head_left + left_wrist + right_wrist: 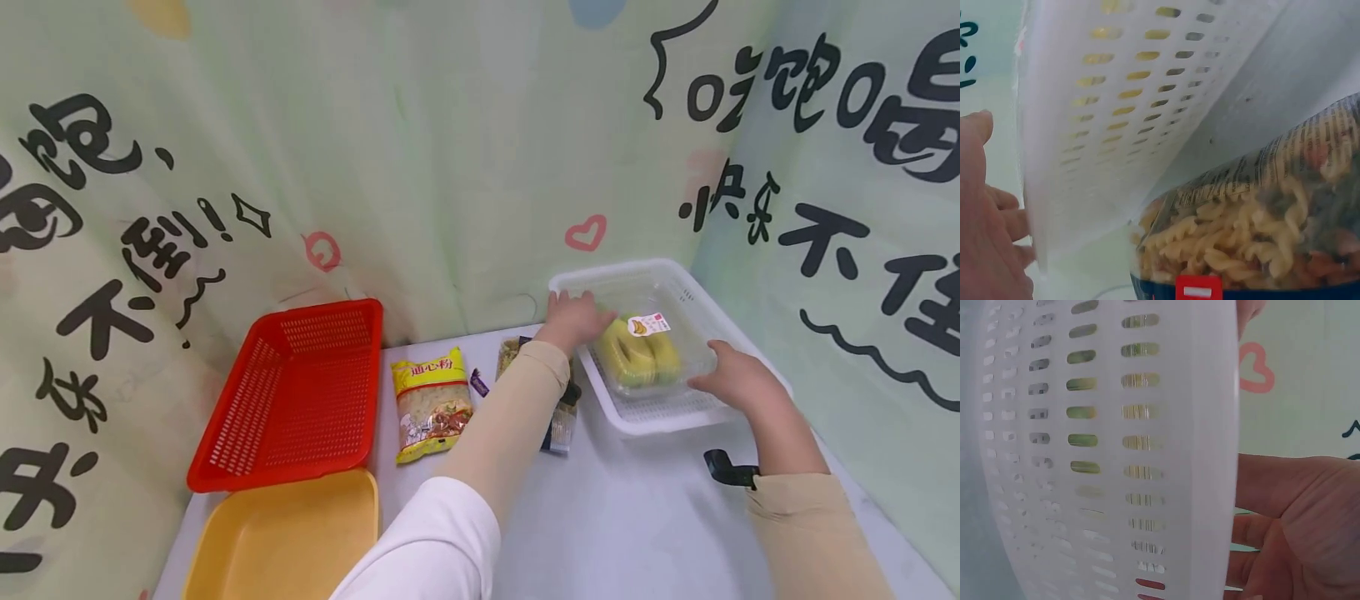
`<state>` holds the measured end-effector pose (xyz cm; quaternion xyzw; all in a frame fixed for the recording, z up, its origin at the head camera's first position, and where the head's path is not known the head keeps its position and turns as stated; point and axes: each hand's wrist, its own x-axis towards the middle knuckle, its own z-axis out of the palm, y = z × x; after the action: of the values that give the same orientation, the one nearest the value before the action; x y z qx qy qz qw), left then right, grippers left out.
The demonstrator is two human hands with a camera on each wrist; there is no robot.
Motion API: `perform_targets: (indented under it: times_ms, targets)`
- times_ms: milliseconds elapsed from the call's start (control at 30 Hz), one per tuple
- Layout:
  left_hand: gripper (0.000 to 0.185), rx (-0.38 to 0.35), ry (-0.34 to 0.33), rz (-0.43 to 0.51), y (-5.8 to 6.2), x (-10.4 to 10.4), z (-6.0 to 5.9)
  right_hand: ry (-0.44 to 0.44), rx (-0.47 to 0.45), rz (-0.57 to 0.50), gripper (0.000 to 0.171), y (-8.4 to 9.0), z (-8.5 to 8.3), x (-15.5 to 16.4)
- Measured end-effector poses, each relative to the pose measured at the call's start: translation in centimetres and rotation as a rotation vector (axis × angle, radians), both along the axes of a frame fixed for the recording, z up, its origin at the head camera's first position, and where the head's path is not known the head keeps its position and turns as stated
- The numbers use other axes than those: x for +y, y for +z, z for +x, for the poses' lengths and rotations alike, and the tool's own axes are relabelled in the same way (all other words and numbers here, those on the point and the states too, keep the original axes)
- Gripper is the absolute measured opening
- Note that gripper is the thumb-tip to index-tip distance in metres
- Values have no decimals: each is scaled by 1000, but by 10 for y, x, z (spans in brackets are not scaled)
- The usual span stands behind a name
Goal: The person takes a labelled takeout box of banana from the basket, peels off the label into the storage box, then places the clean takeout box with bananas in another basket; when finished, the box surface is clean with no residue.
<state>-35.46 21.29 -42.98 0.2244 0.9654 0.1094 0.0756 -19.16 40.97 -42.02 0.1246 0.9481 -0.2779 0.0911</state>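
A clear plastic box of bananas [637, 358] with a white-and-pink label sits within the white basket [637, 425] at the right. My left hand [576, 321] is at the box's left side, thumb by its edge and fingers near the basket's rim. At the opposite side, my right hand [738, 375] grips the box's right edge. Both wrist views look from outside at the basket's slotted wall, which hides most of the box. Fingers of the left hand [991, 219] and the right hand [1310, 519] reach in behind the rim.
A red basket [300, 392] and a yellow tray [292, 525] stand at the left. Between them and the white basket lie a yellow pasta bag [432, 408], a small purple packet [478, 383] and another pasta bag [1247, 231], partly hidden by my left arm. A printed curtain hangs behind.
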Motion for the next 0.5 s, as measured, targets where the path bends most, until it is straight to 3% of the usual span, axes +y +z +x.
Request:
perform_targets:
  times_ms: [233,500]
  targets:
    - [75,6,75,18,-10,10,5,23,-45,-82,92,-8,-10,10]
    - [69,50,79,6,-19,12,5,32,-104,-175,103,-16,-18,21]
